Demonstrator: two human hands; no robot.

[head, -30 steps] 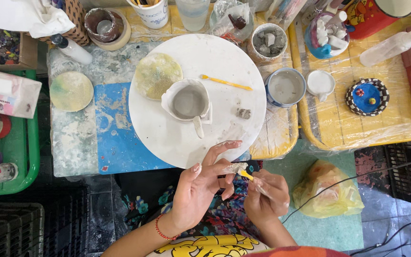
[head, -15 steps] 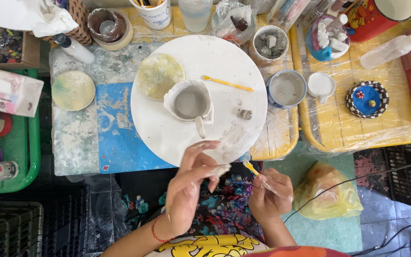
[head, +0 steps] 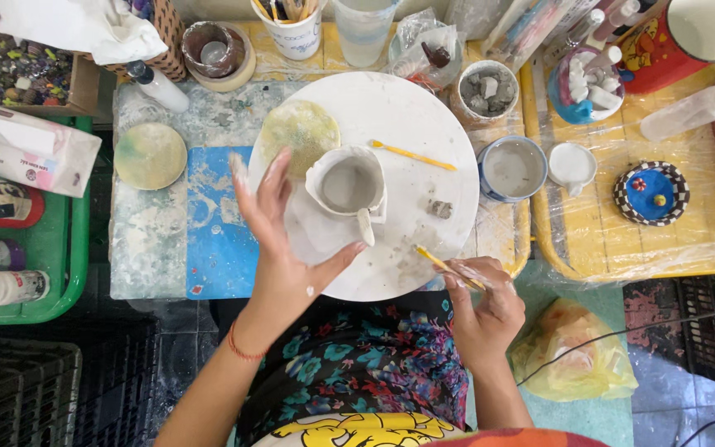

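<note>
My left hand (head: 279,240) has risen from my lap, fingers spread wide, now reaching beside the unfired clay cup (head: 347,189) on the white turntable (head: 424,108). My right hand (head: 482,302) pinches a yellow tool (head: 444,266), freed from the left, ready to work the cup.

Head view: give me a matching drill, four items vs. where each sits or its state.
Things:
1. clay cup
2. yellow tool
3. left hand
4. right hand

Places or states:
A. lying on the white round board, right of the cup
B. open, fingers spread, reaching toward the cup
C. standing near the middle of the round board
D. gripping a thin yellow stick at the board's near edge

Pairs: 1-C, 2-A, 3-B, 4-D
</note>
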